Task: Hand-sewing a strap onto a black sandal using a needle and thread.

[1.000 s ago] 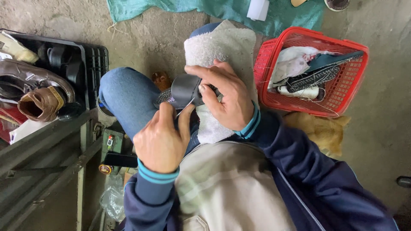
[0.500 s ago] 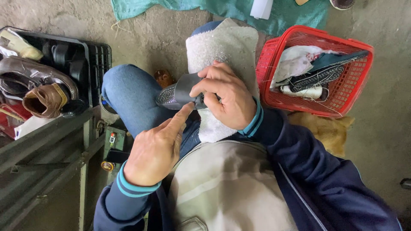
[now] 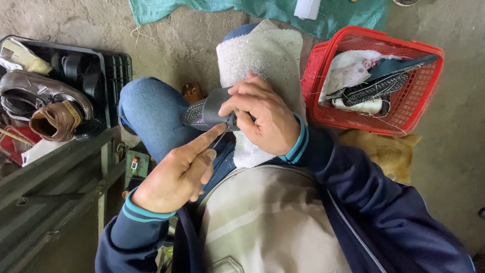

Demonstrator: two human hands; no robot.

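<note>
A dark grey shoe sole (image 3: 204, 112) with pale stitched dots lies against an off-white fleecy cloth (image 3: 262, 65). Beside that cloth stand a red mesh basket (image 3: 323, 60), a brown leather shoe (image 3: 48, 108) and teal fabric (image 3: 262, 9).

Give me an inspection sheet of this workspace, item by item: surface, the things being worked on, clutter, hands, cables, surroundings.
Surface: bare concrete floor; white fleecy cloth laid over the person's lap.
Job's things: dark grey stitched shoe sole piece held over the lap; thin thread or needle near the fingertips, too fine to tell.
Clutter: red plastic basket holding soles and white cloth; black crate with brown leather shoes.
Hands: right hand grips the sole piece; left hand has its index finger pointed at it.
Cables: nothing seen.
Surroundings: teal cloth on the floor; grey metal frame on the left.
</note>
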